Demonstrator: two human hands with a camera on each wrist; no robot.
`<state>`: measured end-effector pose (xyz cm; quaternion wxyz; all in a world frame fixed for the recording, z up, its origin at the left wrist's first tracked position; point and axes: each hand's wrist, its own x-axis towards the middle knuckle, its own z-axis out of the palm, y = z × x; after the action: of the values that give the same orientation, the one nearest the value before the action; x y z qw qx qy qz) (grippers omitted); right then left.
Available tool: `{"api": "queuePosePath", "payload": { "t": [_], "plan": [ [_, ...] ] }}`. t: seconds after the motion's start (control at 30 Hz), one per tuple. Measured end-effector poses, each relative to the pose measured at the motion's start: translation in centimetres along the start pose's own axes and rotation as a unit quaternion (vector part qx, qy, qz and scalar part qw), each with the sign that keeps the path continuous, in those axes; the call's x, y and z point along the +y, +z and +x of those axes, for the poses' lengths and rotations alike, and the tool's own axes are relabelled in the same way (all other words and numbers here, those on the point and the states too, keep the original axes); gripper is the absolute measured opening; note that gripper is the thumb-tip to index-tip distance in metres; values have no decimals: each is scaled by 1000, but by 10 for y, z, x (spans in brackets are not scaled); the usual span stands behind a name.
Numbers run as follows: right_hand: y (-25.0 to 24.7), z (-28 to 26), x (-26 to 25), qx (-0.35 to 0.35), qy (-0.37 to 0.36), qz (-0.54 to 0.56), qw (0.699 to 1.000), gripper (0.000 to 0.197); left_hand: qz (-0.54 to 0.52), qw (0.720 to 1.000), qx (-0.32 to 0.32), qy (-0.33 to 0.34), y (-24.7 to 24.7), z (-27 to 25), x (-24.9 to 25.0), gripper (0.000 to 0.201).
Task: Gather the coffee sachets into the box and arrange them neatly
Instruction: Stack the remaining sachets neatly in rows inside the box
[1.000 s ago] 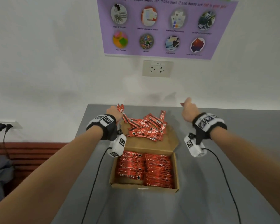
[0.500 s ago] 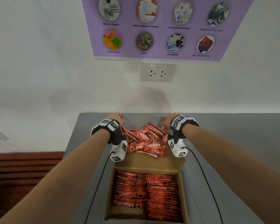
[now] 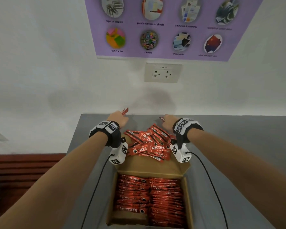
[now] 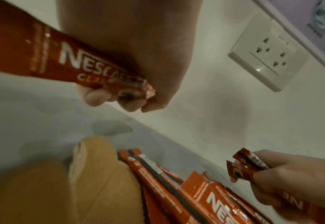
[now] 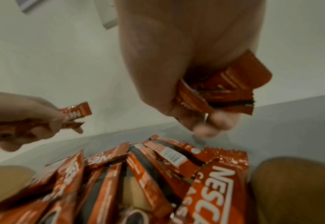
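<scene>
The task is judged to be well advanced but not finished. The box (image 3: 187, 195) is already filled with two neat side-by-side rows of coffee sachets (image 3: 149, 197), laid flat and parallel; a narrow strip of bare cardboard floor is visible at the near left corner. The lid flap (image 3: 155, 166) is folded back onto the grey table (image 3: 238, 154), toward the wall.

What is left is the loose pile (image 3: 149, 144) — a heap of sachets lying crosswise on the far part of the lid flap and spilling onto the table beyond it. None of these are aligned.

The left hand (image 3: 118, 119) is raised over the far left edge of the pile, with its fingers curled round a small bundle of sachets (image 4: 65, 60); the ends are seen projecting past the fingers. The right hand (image 3: 168, 123) is held over the far right edge, fingers clamped on another few sachets (image 5: 221, 89). The exact count in either hand cannot be told.

Remaining work, as judged: the held sachets are to be squared and laid on the rows, then the pile is to be collected and arranged — whether all will fit flat cannot be determined.
</scene>
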<state>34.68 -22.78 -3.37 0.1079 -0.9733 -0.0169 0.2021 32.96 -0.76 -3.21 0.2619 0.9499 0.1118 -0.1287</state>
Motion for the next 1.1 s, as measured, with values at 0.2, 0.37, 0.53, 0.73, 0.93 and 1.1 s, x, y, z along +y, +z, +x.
{"api": "queuePosePath", "payload": {
  "t": [0.2,0.37,0.53,0.73,0.93,1.1],
  "plan": [
    [3,-2,-8,-37,-28,13,999,57,35,981,-171,81,0,-6,16,11],
    [14,11,-11,-103,-59,-57,991,87,154,961,-211,92,2,-11,31,26],
    [19,1,-16,-108,-56,-38,992,57,162,963,-185,108,10,-9,36,30],
    [21,-3,-17,-103,-73,11,992,62,153,964,-182,117,15,-9,38,31],
    [22,-3,-18,-80,-47,33,995,57,157,962,-189,116,14,-12,40,38],
    [25,-2,-18,-66,-46,38,996,52,146,961,-208,111,14,-13,39,40]
  ]
}}
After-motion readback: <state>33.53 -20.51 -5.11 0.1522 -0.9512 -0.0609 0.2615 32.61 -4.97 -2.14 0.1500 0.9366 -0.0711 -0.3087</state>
